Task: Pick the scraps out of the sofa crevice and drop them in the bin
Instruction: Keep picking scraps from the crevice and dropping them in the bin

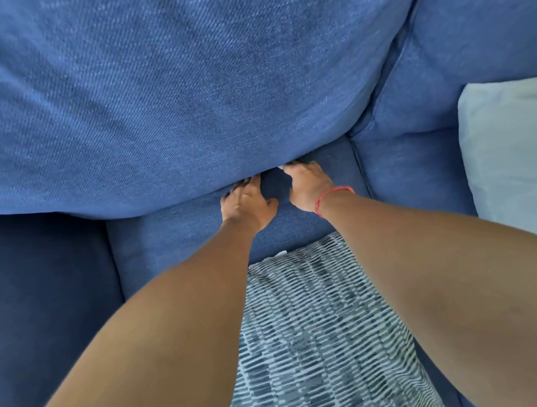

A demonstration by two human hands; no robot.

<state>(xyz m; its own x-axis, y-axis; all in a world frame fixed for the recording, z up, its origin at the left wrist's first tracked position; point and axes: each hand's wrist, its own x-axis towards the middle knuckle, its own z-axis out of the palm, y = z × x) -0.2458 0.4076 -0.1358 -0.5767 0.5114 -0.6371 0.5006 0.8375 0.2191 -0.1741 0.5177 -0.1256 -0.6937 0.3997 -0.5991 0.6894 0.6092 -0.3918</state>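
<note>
Both bare arms reach forward over a blue sofa to the crevice point(273, 171), the dark seam where the big back cushion point(164, 91) bulges down onto the seat point(170, 234). The left hand point(246, 202) lies palm down on the seat just left of the seam's lowest point, its fingertips point(241, 183) spread a little and tucked under the cushion's lower edge; whether they hold anything cannot be told. The right hand point(308, 182), with a red band point(330, 198) at the wrist, sits just right of it, fingers curled toward the crevice. A small white scrap point(280, 167) shows at the tips of those fingers, right at the seam; whether the fingers have closed on it is too small to tell. The two hands are near each other but apart, with a strip of bare seat between them.

Room at the crevice is tight: the cushion overhangs it from above, and right of it a second cushion point(460, 47) and the seat's piped edge close in. A pale pillow point(522, 154) lies farther right. Nearer the person than the crevice, a grey-and-white patterned cloth point(318, 331) lies between the forearms, with another white scrap point(281, 253) at its far edge.
</note>
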